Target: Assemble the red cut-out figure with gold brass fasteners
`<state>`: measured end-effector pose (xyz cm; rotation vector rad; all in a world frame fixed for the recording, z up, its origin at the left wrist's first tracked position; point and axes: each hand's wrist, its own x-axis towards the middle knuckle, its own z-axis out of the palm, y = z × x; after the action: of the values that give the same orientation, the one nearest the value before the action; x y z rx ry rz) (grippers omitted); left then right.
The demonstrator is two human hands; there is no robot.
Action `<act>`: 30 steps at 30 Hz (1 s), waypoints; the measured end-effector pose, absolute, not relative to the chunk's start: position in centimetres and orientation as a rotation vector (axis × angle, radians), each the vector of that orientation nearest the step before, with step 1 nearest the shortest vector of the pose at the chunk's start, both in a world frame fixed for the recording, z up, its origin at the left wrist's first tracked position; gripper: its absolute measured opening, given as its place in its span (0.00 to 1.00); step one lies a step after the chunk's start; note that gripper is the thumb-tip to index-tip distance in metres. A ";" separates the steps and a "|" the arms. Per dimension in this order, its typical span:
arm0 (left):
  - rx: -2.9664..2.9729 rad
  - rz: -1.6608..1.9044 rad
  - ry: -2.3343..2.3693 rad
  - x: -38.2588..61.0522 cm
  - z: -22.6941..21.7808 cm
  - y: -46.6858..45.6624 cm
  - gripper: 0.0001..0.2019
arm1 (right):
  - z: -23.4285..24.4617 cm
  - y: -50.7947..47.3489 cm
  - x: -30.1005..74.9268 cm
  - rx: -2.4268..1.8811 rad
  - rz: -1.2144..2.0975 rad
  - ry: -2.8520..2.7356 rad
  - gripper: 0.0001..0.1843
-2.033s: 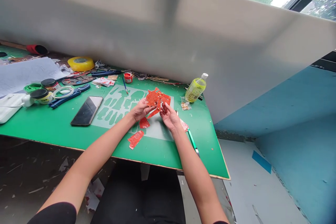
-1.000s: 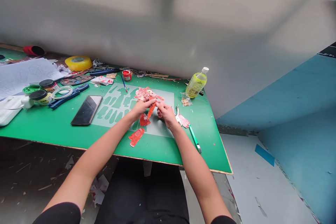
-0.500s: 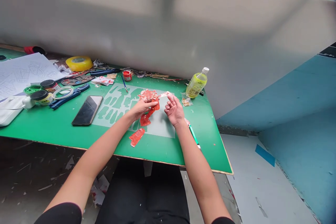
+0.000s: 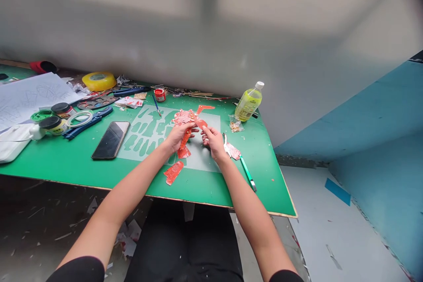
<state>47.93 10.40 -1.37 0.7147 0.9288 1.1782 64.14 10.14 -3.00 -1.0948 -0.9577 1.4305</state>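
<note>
A jointed cut-out figure (image 4: 185, 117), painted red and orange, is held over the cut-out sheet by both hands. My left hand (image 4: 180, 136) is closed on its middle, thumb on top. My right hand (image 4: 213, 140) pinches a red flap (image 4: 201, 124) on the figure's right side between thumb and fingers. A thin red limb (image 4: 205, 108) sticks out beyond the hands, and a lower part (image 4: 184, 153) hangs down towards me. Nearer the table edge lies a loose red piece (image 4: 173, 172). The fingers partly hide the figure's middle.
The green table (image 4: 198, 187) also carries a translucent cut-out sheet (image 4: 142, 134), a phone (image 4: 111, 140), a paintbrush (image 4: 156, 105), a red paint jar (image 4: 160, 94), and a bottle (image 4: 248, 103) beside a small bag of fasteners (image 4: 235, 125). Right of my hand lies a green-handled cutter (image 4: 247, 172).
My right hand has gone from loosely open to pinching the red flap. The figure has turned, and a thin limb now shows at its upper right.
</note>
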 end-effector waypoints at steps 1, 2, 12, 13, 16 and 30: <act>0.706 1.175 0.947 47.9 -1.3 10.4 0.16 | -2.9 10.2 64.2 -1.081 1.447 -0.937 0.27; 0.694 1.174 0.959 47.9 -1.2 10.3 0.17 | -2.8 10.2 64.3 -1.069 1.466 -0.931 0.27; 0.694 1.254 1.091 48.4 -2.2 10.0 0.22 | -3.7 9.8 63.6 -1.117 1.367 -1.259 0.26; 0.718 1.264 1.086 48.4 -2.3 10.1 0.21 | -3.7 9.8 63.6 -1.135 1.331 -1.301 0.25; 0.866 1.324 1.112 48.2 -2.2 10.3 0.21 | -3.1 9.6 64.0 -1.262 1.057 -1.460 0.19; 0.930 1.109 1.078 47.1 -0.8 10.1 0.20 | 4.5 12.1 76.0 -0.857 -0.546 -3.301 0.29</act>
<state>47.09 10.15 -0.75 0.9297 1.0784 1.1090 76.00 12.09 4.50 -0.8573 -3.3007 -0.5463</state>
